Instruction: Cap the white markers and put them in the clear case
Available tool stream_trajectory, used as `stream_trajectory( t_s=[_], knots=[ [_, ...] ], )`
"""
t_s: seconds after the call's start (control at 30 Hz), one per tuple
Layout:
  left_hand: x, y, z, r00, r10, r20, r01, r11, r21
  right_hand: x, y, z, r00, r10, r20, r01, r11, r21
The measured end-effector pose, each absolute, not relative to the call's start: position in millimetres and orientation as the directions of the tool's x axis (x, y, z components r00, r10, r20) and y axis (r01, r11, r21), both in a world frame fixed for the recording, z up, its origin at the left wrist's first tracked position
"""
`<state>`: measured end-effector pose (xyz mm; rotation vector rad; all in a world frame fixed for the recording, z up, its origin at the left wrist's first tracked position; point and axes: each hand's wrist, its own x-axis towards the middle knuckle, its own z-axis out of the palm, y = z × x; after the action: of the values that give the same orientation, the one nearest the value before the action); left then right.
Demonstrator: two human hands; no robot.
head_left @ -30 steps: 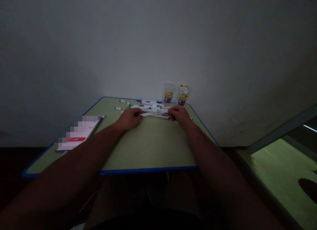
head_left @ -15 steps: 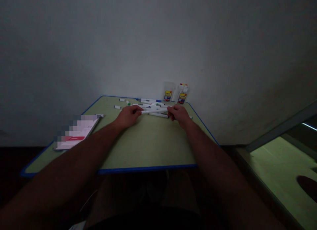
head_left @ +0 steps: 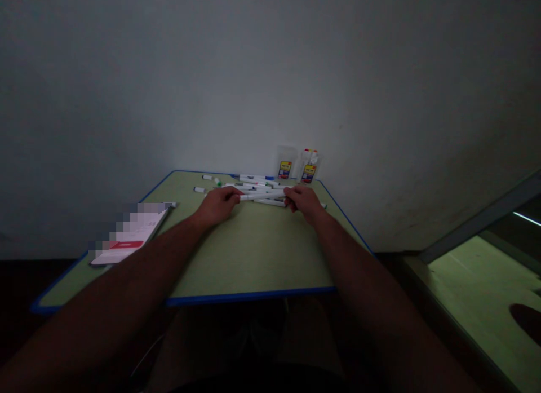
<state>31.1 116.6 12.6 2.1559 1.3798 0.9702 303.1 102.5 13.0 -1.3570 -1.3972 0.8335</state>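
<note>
Between my hands lies a white marker (head_left: 262, 195), held nearly level above the table. My left hand (head_left: 220, 204) is closed on its left end, pinching with thumb and fingers. The right end is pinched by my right hand (head_left: 303, 201), whose fingers cover that tip. Just behind and below it is a loose pile of white markers (head_left: 256, 180), some with blue or green ends. Another marker (head_left: 270, 202) lies partly under the held one. Several short white caps or marker ends (head_left: 199, 189) sit to the left of the pile.
Against the wall stand a clear plastic case (head_left: 285, 168) and a second case (head_left: 309, 173) with orange- and red-tipped markers. A tablet-like device (head_left: 135, 232) with a lit, partly blurred screen lies at the left of the blue-edged table (head_left: 253, 257).
The camera view has tilted slightly, so everything appears a little lower. Both hands keep the same grip on the white marker, with hardly any other movement.
</note>
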Motion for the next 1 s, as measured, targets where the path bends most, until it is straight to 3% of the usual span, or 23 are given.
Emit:
stream_trajectory(
  t_s=[0.47,1.0],
  knots=[
    [31.1,116.7,11.5,0.271,0.898,0.348,0.640,-0.438,0.631,303.3,103.2,14.1,0.113,0.977,0.180,0.340,0.132,-0.931],
    [31.3,115.0,14.3,0.251,0.889,0.382,0.647,-0.448,0.617,301.9,102.0,13.0,0.102,0.966,0.236,0.234,0.208,-0.950]
  ],
)
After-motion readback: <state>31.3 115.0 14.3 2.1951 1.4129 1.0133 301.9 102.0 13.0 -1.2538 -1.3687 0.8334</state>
